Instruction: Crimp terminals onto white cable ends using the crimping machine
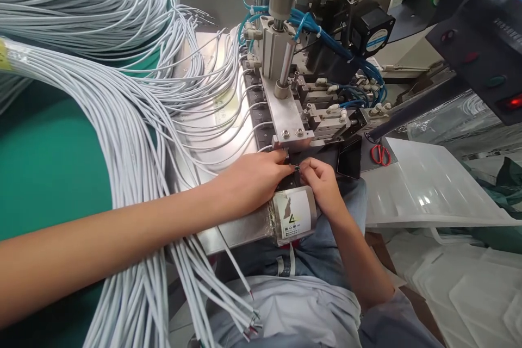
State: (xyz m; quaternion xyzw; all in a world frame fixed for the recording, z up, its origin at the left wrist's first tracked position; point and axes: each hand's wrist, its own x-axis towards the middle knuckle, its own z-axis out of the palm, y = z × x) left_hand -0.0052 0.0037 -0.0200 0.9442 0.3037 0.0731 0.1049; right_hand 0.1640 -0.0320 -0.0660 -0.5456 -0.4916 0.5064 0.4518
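My left hand (256,176) reaches across the bundle of white cables (122,119) and is closed, thumb and fingers pinching a cable by its end. Small dark wire ends (297,167) show between its thumb and my right hand (320,182). The right fingers are pinched together on those wire ends; their exact shape is too small to tell. Both hands are just in front of the machine's metal clamp block (291,143). Several white cables lie side by side in the black slotted rail (258,114) to the left of the clamp.
A green mat (53,147) lies under the cable bundles at left. Behind the hands stands the machine with pneumatic cylinders (274,49) and blue hoses (322,32). A labelled plate (294,212) is at the near edge. At right are a phone (349,157), red-handled scissors (380,155) and a white tray (432,185).
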